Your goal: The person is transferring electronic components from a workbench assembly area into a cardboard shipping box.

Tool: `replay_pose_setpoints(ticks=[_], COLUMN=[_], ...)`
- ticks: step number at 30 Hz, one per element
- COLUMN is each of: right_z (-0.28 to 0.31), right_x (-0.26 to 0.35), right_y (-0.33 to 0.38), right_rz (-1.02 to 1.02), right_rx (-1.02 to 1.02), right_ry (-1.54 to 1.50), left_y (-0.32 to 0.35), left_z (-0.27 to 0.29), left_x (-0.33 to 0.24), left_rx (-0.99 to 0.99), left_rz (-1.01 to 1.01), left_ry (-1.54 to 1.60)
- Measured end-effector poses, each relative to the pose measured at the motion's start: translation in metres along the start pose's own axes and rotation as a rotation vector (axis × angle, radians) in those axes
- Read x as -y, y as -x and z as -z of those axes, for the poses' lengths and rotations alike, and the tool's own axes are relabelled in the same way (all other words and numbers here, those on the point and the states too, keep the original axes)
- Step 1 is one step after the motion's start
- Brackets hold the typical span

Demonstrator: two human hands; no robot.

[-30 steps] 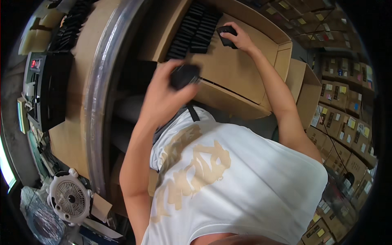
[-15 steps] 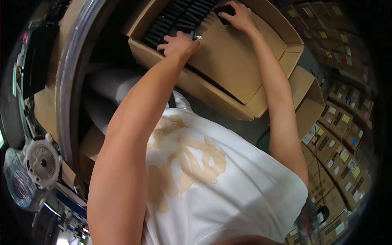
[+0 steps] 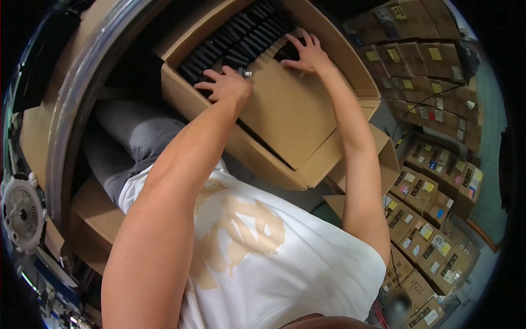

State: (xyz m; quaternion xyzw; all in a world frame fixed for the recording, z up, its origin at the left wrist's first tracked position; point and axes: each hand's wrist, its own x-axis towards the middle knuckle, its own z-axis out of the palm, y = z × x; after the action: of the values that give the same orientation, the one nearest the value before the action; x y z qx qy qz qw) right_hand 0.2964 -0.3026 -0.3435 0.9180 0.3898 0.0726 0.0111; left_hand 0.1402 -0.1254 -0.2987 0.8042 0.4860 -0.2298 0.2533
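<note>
A cardboard box [image 3: 268, 167] stands before me, with rows of black blocks [image 3: 235, 30] packed upright at its far end. My left hand [image 3: 229, 88] lies over the near left end of these rows, its fingers spread. Right by it, a small piece with shiny metal prongs [image 3: 248, 73] sticks out; whether the hand touches it I cannot tell. My right hand [image 3: 311, 56] is at the right end of the rows. Its thumb and fingers are closed around the sides of a black block [image 3: 286, 51], partly hidden by the hand.
Flat cardboard [image 3: 293, 115] covers the near part of the box's inside. Another open carton [image 3: 386, 159] stands at the right. Stacks of labelled cartons [image 3: 422, 219] fill the right side. A white fan [image 3: 23, 213] is at the left, beyond a curved metallic edge [image 3: 71, 104].
My view has shifted, so the box sits lower and further left. The black block in my right hand is now down against the rows. My left hand remains over the blocks.
</note>
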Motion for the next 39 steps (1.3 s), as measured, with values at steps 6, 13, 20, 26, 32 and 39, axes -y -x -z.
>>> replay_pose_setpoints(ticks=[6,13,20,26,32,39], right_z=[0.069,0.035,0.026,0.044,0.033,0.027], right_x=[0.051,0.158,0.189,0.191,0.196,0.191], right_y=[0.018,0.052,0.050,0.049,0.033,0.016], right_rz=[-0.200,-0.396,-0.519,-0.474,-0.334,-0.344], right_rx=[0.022,-0.025,-0.029,0.004,-0.118,-0.083], right_ry=[-0.308,-0.735,-0.808,-0.873,-0.901,-1.049], left_y=[0.006,0.031,0.049,0.000,-0.028,-0.052], left_z=[0.011,0.048,0.132,0.119,0.101,0.091], left_x=[0.014,0.039,0.161,0.309,0.377,0.388], left_rx=[-0.016,0.043,-0.018,-0.104,-0.067,0.020], left_rz=[-0.093,-0.455,-0.937,-0.523,-0.278,-0.214], left_ry=[0.070,0.274,0.670,0.755,0.774,0.799])
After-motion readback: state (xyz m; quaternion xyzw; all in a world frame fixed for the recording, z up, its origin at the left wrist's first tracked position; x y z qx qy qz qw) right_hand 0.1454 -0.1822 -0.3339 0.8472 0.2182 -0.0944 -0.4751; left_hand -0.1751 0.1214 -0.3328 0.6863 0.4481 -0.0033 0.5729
